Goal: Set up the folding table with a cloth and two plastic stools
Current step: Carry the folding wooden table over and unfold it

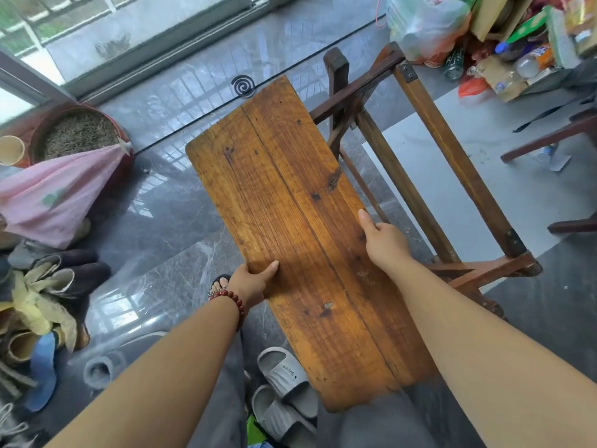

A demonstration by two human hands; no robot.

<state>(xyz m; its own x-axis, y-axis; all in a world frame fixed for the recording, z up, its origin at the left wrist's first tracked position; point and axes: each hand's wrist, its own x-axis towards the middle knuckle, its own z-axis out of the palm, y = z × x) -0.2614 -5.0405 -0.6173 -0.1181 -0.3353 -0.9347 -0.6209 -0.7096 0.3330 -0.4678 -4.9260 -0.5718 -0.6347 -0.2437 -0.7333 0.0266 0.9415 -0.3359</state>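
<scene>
Above a glossy grey marble floor [168, 202], a long wooden board [290, 221] is held slanting away from the body, its far end pointing towards a sliding door. The board is made of two planks joined along a dark seam; the surface is worn orange-brown, with fine grain, dark knots and small chips, and its corners are rounded.

The left edge is gripped by the left hand [250, 281], thumb laid flat on top and fingers curled underneath; a red bead bracelet [234, 302] is worn on that wrist. The right edge is gripped by the right hand [384, 240] in the same way, thumb stretched along the top face.

Just beside and partly under the board's right edge, a folding frame [452, 176] of darker brown timber is seen, with two long rails, crossed legs and metal brackets at the corners. Whether the board touches it cannot be told.

A black mosquito coil [243, 86] lies on the floor beyond the far end. To the left, a round basin [80, 130] of grain is partly covered by a pink cloth [55, 192], and shoes are heaped below it. Grey slippers [284, 376] lie under the near end. At the upper right, plastic bags [426, 24], bottles and cans are piled close to the frame.
</scene>
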